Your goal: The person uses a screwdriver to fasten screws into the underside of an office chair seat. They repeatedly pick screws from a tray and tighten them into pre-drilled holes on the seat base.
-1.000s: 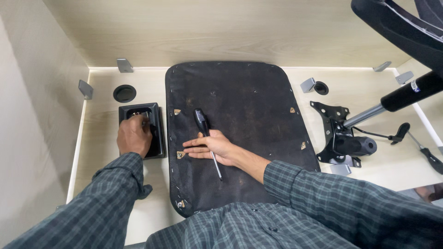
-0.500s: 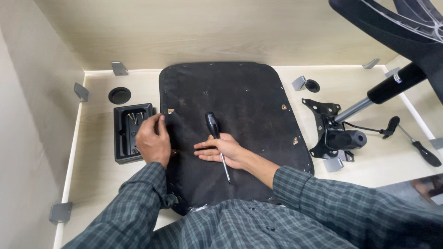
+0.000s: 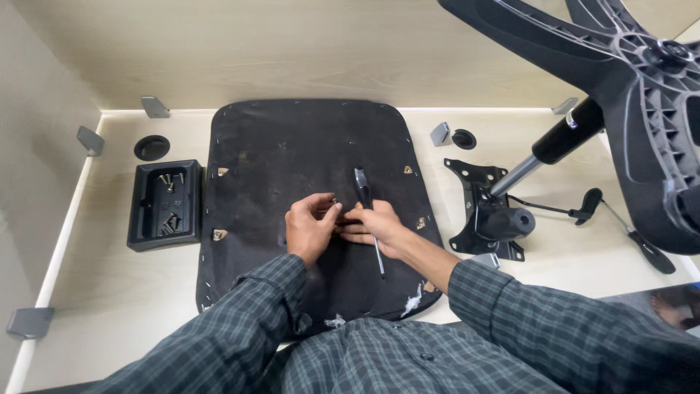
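head view looks down at a big black seat pad (image 3: 313,168) lying flat on the pale counter (image 3: 109,292). both hands meet in the middle of the pad. the left hand (image 3: 310,228) has its fingers (image 3: 326,211) pinched together on something very small, too tiny to tell what it is. the right hand (image 3: 373,225) touches the left one, and its fingers are curled around the shaft of a screwdriver (image 3: 367,211), which lies on the pad with its black handle pointing away from the person. a second ago the left hand was over in the black tray (image 3: 164,206) at the left of the pad; half a second ago it was at the pad's left edge; now it has come across to the right hand. the right hand and the screwdriver have stayed in about the same spot on the pad. the tray holds a few screws (image 3: 169,179) and sits just beside the pad. on the right of the pad stands a black metal chair mechanism (image 3: 485,211) with a gas cylinder (image 3: 554,142) leaning up from it to a chair base (image 3: 627,66). both sleeves are dark green plaid.
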